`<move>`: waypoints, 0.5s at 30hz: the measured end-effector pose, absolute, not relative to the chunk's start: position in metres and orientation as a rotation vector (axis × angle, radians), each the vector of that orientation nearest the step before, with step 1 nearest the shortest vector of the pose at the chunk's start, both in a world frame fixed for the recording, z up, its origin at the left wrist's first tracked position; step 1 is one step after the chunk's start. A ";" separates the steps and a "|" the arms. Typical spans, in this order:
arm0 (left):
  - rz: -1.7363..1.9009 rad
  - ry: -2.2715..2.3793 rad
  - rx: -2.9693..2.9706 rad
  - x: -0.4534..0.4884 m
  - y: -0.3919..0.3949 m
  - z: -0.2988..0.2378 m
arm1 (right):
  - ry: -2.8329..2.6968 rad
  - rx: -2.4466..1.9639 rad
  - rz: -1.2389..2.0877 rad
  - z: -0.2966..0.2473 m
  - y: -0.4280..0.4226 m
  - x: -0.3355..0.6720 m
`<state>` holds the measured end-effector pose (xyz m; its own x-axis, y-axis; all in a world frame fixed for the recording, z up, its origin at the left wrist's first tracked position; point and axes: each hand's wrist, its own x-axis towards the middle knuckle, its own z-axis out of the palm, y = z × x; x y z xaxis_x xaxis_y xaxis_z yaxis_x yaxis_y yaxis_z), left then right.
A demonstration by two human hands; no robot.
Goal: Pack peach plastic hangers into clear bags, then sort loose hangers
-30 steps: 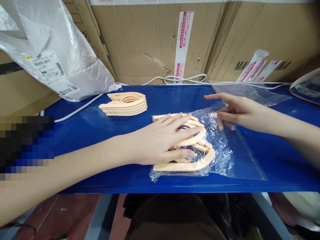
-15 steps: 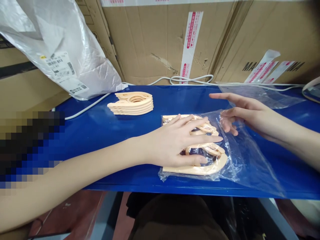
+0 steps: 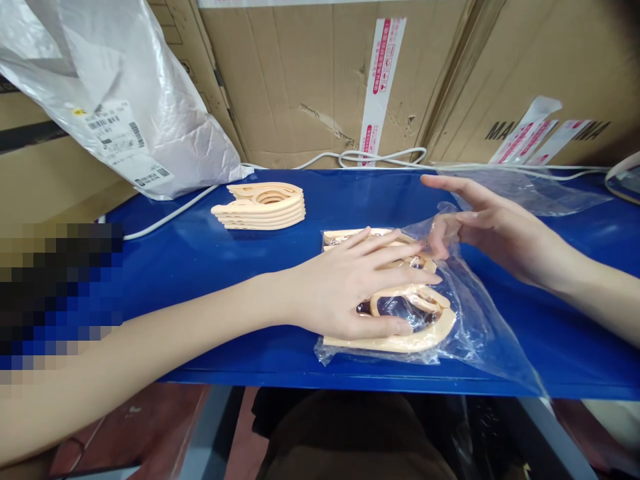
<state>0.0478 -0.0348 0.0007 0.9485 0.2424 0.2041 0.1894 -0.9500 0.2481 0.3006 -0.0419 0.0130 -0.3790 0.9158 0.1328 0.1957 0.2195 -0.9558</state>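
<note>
Now the left hand lies splayed over peach folding hangers in a clear plastic bag; the right hand curls against it, whether pinching I cannot tell

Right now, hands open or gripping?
Left hand: open, resting on the bagged beige hangers.
Right hand: half-curled at the clear plastic bag; whether it grips, I can't tell.

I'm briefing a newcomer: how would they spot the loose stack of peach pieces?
Along the back left of the blue table is a big white bag. Beside its lower right tip sits the neat stack of peach pieces. Unlike the bagged pieces under the left hand, it has no plastic over it.
</note>
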 end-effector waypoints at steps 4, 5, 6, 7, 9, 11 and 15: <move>0.439 0.311 2.861 0.047 -0.035 -0.001 | -1.815 -0.982 1.233 0.014 -0.043 0.302; 0.462 0.311 2.855 0.047 -0.035 -0.001 | -1.870 -0.976 1.195 0.013 -0.044 0.302; 0.478 0.311 2.851 0.047 -0.035 -0.001 | -1.936 -0.966 1.133 0.013 -0.045 0.302; 0.486 0.309 2.846 0.047 -0.035 -0.001 | -2.008 -0.951 1.051 0.012 -0.046 0.302; 0.476 0.313 2.840 0.047 -0.034 -0.001 | -2.127 -0.901 0.863 0.010 -0.048 0.302; 0.474 0.313 2.834 0.047 -0.033 -0.002 | -2.195 -0.874 0.722 0.008 -0.050 0.301; 0.535 0.293 2.829 0.047 -0.034 -0.004 | -2.285 -0.887 0.572 0.005 -0.051 0.300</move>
